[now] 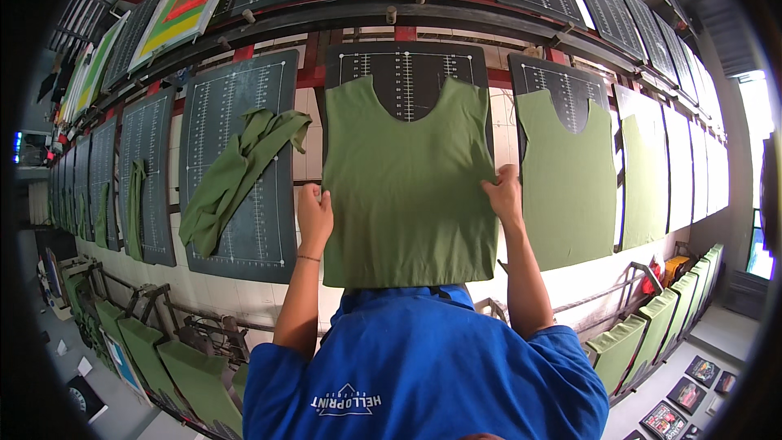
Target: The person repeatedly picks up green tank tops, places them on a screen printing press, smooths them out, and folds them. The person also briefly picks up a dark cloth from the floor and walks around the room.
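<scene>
A green shirt panel [407, 187] with a deep scooped neckline lies over a dark printing board [407, 65] with white ruler marks. Its lower edge hangs close to my blue shirt. At the panel's left side edge, my left hand [315, 213] is closed with its fingers curled on the cloth. Across from it, my right hand [503, 195] pinches the right side edge, thumb toward the cloth. The fabric looks nearly flat between both hands, with faint creases. What lies under the edges at my fingertips is hidden.
On the left board [204, 122] lies a bunched green cloth [236, 179]. Another green panel [568, 187] is spread flat on the right board. A dark rail [358, 20] and more boards run behind. Green-covered boards [191, 371] stand low at both sides.
</scene>
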A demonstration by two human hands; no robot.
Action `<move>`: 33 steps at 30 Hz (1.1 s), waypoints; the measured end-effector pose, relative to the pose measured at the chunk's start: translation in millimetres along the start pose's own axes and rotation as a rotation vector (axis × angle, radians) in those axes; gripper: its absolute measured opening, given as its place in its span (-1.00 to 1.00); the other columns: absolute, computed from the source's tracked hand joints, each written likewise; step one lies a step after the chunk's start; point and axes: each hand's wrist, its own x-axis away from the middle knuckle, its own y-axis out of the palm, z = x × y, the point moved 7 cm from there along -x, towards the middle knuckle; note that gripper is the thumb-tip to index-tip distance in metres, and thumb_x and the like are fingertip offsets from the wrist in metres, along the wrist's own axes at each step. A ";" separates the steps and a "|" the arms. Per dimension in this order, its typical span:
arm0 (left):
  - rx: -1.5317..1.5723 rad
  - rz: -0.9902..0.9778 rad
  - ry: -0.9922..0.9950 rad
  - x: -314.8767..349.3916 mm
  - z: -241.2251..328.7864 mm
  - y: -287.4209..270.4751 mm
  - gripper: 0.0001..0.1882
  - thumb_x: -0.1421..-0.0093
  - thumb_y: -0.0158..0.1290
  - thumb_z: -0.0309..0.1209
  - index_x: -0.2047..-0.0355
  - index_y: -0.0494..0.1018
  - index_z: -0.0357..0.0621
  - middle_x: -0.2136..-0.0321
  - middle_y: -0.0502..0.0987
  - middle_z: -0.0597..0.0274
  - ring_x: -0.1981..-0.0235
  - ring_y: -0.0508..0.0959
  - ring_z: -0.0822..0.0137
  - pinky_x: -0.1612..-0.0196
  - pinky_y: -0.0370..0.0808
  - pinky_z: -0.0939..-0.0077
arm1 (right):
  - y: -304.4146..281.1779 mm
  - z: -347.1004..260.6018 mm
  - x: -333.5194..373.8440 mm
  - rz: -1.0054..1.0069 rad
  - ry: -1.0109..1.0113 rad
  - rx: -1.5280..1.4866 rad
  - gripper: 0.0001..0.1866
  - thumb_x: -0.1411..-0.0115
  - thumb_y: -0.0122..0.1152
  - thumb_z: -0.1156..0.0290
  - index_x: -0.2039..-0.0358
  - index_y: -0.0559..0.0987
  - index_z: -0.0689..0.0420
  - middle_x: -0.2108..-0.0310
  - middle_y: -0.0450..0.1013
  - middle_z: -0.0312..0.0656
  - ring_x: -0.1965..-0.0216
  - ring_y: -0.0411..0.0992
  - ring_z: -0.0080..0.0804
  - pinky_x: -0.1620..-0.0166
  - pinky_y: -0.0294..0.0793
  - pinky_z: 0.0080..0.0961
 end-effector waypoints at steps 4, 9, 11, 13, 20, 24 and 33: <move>0.178 -0.121 -0.226 72.8 -49.9 -18.7 -0.66 -0.33 0.09 -0.33 0.03 0.37 -0.33 0.23 0.53 -0.02 0.29 0.59 0.14 0.17 0.52 0.27 | -42.1 -0.6 55.5 0.173 0.062 0.108 -0.56 -0.14 0.33 0.45 0.04 0.35 0.23 0.36 0.49 0.04 0.32 0.51 -0.06 0.24 0.46 -0.18; 0.149 -0.534 -0.388 178.7 -82.1 -23.8 -0.76 -0.29 0.15 -0.35 0.23 0.43 -0.32 0.50 0.50 0.13 0.42 0.52 0.33 0.29 0.48 0.37 | -24.5 107.8 183.0 -0.150 0.278 -0.404 -0.48 -0.25 0.33 0.33 -0.12 0.37 0.28 0.15 0.56 0.04 0.10 0.54 -0.30 0.01 0.48 -0.35; 0.191 -0.536 -0.424 198.1 -91.5 -27.2 -0.77 -0.29 0.14 -0.36 0.30 0.41 -0.31 0.52 0.47 0.17 0.46 0.46 0.37 0.33 0.44 0.42 | -20.4 116.1 214.8 -0.482 0.492 -0.323 -0.53 -0.30 0.28 0.26 -0.09 0.41 0.29 0.22 0.55 -0.16 0.17 0.47 -0.46 0.06 0.42 -0.49; 0.234 -0.509 -0.416 204.4 -90.2 -30.4 -0.77 -0.30 0.13 -0.37 0.34 0.39 -0.31 0.53 0.44 0.19 0.48 0.41 0.41 0.35 0.42 0.45 | -25.7 126.2 224.5 -0.529 0.477 -0.205 -0.70 -0.30 0.26 0.28 0.11 0.53 0.26 0.36 0.53 -0.24 0.31 0.43 -0.55 0.20 0.42 -0.54; 0.228 -0.431 -0.368 207.2 -93.1 -43.4 -0.79 -0.33 0.09 -0.38 0.36 0.36 -0.26 0.54 0.40 0.22 0.47 0.39 0.45 0.35 0.40 0.48 | -52.7 113.5 221.5 -0.401 0.341 0.105 -0.79 -0.23 0.31 0.32 0.37 0.61 0.23 0.53 0.47 -0.29 0.46 0.38 -0.57 0.35 0.40 -0.53; 0.330 -0.459 -0.402 214.9 -103.5 -32.2 -0.78 -0.32 0.11 -0.35 0.31 0.38 -0.27 0.51 0.40 0.28 0.44 0.37 0.48 0.35 0.38 0.48 | -57.1 99.1 219.8 -0.377 0.247 0.134 -0.74 -0.18 0.35 0.30 0.34 0.61 0.27 0.50 0.49 -0.20 0.46 0.42 -0.44 0.34 0.42 -0.43; 0.607 -0.442 -0.527 125.2 -80.6 1.5 -0.69 -0.37 0.09 -0.16 0.29 0.42 -0.18 0.42 0.35 0.45 0.36 0.30 0.56 0.23 0.32 0.62 | 37.2 -69.0 154.5 -0.329 -0.584 0.398 -0.36 -0.17 0.33 0.14 -0.21 0.42 0.14 -0.30 0.26 0.02 -0.36 0.16 0.01 -0.39 0.12 -0.08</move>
